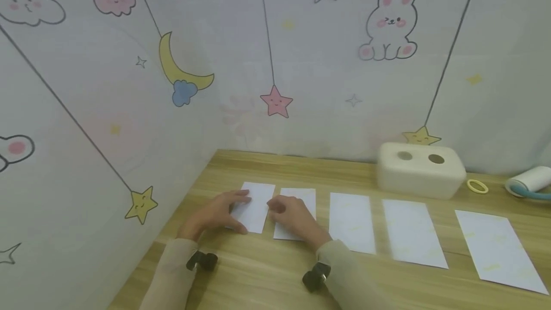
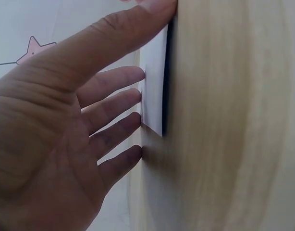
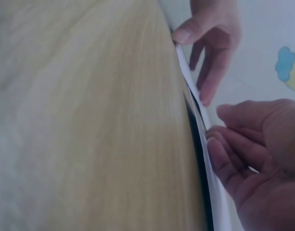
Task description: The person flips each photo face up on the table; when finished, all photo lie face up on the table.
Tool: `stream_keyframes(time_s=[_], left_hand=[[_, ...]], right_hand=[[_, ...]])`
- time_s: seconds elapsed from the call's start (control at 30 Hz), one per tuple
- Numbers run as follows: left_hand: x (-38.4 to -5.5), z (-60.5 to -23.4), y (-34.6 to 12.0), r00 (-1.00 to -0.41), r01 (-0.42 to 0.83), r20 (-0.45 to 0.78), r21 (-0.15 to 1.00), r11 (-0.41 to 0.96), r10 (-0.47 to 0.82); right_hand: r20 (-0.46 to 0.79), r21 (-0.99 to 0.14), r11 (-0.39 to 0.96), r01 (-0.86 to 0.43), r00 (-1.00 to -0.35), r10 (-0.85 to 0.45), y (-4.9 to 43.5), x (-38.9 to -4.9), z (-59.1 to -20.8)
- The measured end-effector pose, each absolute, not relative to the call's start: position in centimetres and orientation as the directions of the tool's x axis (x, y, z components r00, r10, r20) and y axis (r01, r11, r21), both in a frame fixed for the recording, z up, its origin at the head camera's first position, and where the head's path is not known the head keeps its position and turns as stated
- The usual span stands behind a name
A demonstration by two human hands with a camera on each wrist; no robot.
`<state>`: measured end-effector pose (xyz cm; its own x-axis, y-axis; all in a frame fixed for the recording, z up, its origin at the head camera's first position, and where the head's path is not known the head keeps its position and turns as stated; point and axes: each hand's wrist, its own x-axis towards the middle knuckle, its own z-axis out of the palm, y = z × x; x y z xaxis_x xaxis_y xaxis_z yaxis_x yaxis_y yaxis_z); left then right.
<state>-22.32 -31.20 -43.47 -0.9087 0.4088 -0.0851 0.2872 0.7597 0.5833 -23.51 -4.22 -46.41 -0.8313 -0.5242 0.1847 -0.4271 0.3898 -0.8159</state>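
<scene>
My left hand rests at the leftmost white card, its thumb at the near edge and fingers spread over the far left part. In the left wrist view, the fingertips reach the card and the tabletop with a wide gap below the thumb. My right hand is over the second white card, loosely bent fingers near the first card's right edge. The right wrist view shows its fingertips at the cards' edges, thumb a little apart, nothing visibly pinched.
Three more white cards, the nearest one among them, lie in a row to the right on the wooden table. Behind stand a cream box with two holes, a yellow ring and a white roll. A patterned wall borders the table.
</scene>
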Motion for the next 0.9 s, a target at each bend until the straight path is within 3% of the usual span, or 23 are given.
stream_keyframes(time_s=[0.57,0.9], left_hand=[[-22.38,-43.58,-31.01,-0.917,0.309,-0.043,0.553,0.774,0.397],[-22.33,-43.64,-30.8,-0.921,0.306,-0.039,0.542,0.782,0.388]], right_hand=[[0.241,-0.794,0.405,-0.454,-0.846,-0.475,-4.31,-23.57,-46.65],[0.276,-0.706,0.445,-0.55,-0.793,-0.543,-4.76,-23.42,-46.74]])
